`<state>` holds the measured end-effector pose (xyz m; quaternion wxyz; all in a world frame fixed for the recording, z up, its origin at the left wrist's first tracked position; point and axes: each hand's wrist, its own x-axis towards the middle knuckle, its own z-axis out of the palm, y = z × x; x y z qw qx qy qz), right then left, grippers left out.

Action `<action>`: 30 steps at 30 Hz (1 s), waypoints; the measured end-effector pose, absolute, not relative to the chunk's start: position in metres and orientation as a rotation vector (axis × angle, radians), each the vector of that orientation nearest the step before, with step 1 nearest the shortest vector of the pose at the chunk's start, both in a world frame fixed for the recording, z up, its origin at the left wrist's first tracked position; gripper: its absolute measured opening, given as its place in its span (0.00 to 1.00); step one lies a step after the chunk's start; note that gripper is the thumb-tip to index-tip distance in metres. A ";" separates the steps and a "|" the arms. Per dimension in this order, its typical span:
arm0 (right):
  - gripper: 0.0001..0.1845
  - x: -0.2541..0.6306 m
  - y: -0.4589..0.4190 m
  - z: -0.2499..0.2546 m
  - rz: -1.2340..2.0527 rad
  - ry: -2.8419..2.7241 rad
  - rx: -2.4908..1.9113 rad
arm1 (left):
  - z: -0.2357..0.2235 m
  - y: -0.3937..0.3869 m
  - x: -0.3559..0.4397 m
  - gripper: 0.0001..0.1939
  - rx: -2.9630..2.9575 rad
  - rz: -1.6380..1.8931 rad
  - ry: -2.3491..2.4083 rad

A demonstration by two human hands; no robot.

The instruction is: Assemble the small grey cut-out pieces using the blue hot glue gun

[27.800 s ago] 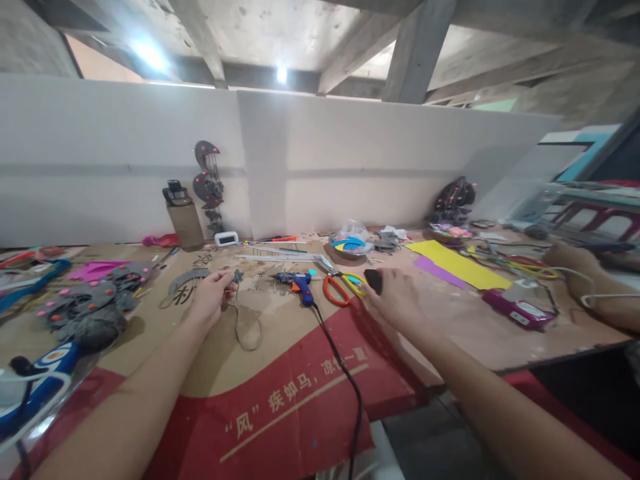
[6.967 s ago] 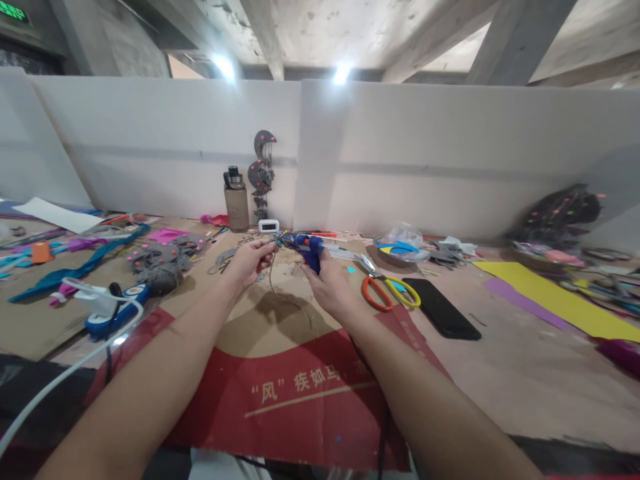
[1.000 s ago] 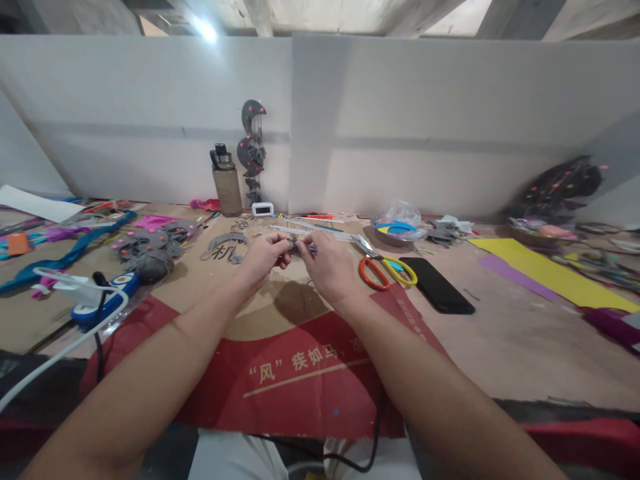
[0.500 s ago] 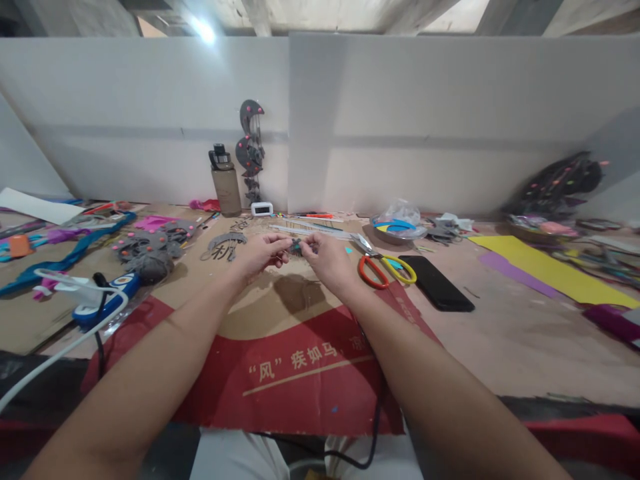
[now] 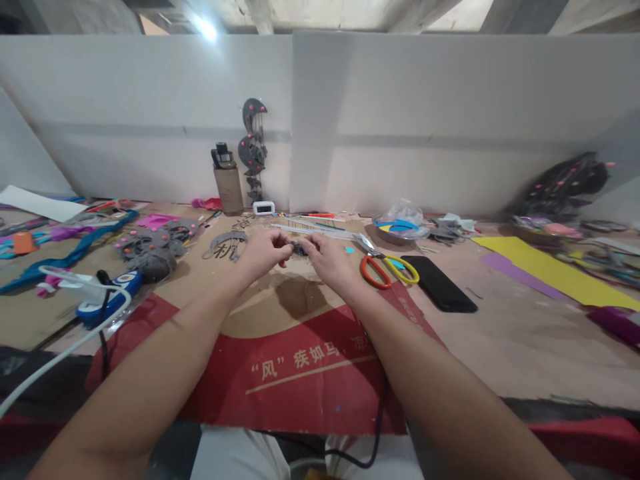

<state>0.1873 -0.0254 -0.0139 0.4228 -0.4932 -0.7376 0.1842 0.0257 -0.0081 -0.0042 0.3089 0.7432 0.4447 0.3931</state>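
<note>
Above the cardboard sheet (image 5: 280,327), my left hand (image 5: 265,257) and my right hand (image 5: 330,263) meet fingertip to fingertip. Between them is a small dark grey piece (image 5: 295,247), pinched by thumb and forefinger on each side; its shape is mostly hidden. Something blue shows just behind the right fingertips, too covered to make out. Left of my left hand lies a grey curved felt piece (image 5: 231,237). To the right of my right hand are scissors (image 5: 389,264) with one orange and one yellow handle, beside a black phone (image 5: 440,283).
Pinned grey felt pieces (image 5: 155,243) and a blue power strip (image 5: 107,297) with a white cable sit at left. A bottle (image 5: 229,187) and white timer (image 5: 263,208) stand at the back. A bowl (image 5: 401,230) and yellow sheet (image 5: 555,270) are to the right.
Earlier my right hand put down the phone, then held a blue glue gun against the piece in my left. Now it pinches the piece instead. Over the last second, only the fingers shift slightly.
</note>
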 end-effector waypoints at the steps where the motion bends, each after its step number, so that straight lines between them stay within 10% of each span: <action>1: 0.13 0.187 -0.025 -0.015 0.489 -1.829 -1.224 | -0.005 -0.008 0.026 0.04 1.892 1.066 1.158; 30: 0.09 0.185 -0.032 -0.014 0.161 -1.870 -1.285 | -0.004 -0.009 0.026 0.08 1.723 0.944 1.077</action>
